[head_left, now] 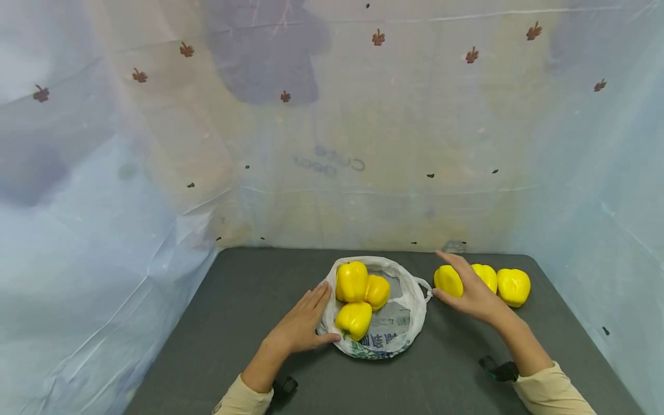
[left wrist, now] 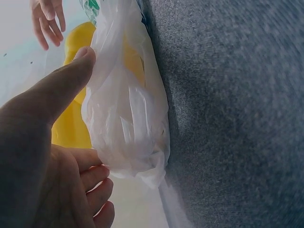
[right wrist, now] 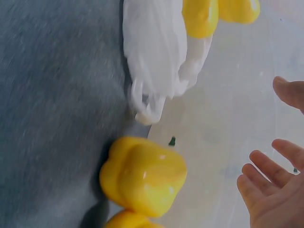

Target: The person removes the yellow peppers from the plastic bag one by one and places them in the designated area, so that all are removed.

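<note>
A white plastic bag (head_left: 417, 300) sits on the dark table with its mouth spread wide, three yellow bell peppers (head_left: 354, 320) grouped in its left half. Against the bag's left side rests my left hand (head_left: 303, 325), fingers extended and thumb at the near rim; in the left wrist view the thumb (left wrist: 78, 69) lies by the bag's edge. My right hand (head_left: 474, 297) is held in the air between the bag's right handle loop and more yellow bell peppers (head_left: 513, 287). Its fingers are spread and hold nothing, as the right wrist view shows beside a pepper (right wrist: 145, 175).
Three bell peppers stand in a row at the table's back right, one partly covered by my right hand in the head view. The grey tabletop (head_left: 249, 300) extends around the bag. Pale plastic sheeting (head_left: 363, 213) hangs behind and at both sides.
</note>
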A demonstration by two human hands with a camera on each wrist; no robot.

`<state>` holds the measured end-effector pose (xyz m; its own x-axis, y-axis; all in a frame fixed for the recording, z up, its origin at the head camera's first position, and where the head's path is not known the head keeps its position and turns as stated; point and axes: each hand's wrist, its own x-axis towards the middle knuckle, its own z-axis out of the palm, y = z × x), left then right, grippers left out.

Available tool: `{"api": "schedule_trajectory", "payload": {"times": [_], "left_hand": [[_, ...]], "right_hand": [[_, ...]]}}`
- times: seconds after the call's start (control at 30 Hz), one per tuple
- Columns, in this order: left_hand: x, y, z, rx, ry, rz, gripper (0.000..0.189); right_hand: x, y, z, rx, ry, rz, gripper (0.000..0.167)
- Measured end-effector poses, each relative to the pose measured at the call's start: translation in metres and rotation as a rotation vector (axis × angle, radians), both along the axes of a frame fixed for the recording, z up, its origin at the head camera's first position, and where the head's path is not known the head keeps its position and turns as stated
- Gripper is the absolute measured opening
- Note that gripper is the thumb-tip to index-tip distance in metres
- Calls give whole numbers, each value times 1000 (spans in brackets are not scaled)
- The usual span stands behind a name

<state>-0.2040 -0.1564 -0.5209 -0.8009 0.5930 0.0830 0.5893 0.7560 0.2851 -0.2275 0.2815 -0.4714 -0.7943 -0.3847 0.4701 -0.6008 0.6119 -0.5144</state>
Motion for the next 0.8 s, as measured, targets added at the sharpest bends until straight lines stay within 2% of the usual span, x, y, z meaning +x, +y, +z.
{"api": "schedule_trajectory", "payload": {"times": [0.27, 0.5, 0.8], "left_hand": [[0, 1, -2, -34, 13, 21, 114], [0, 0, -2, -13, 14, 9, 115], [-2, 1, -5, -45, 15, 28, 116]], "right_hand": [[-3, -21, -3, 18, 39, 39, 92], [-5, -41, -6, 19, 37, 81, 88], [-9, -65, -13, -20, 28, 159, 88]]}}
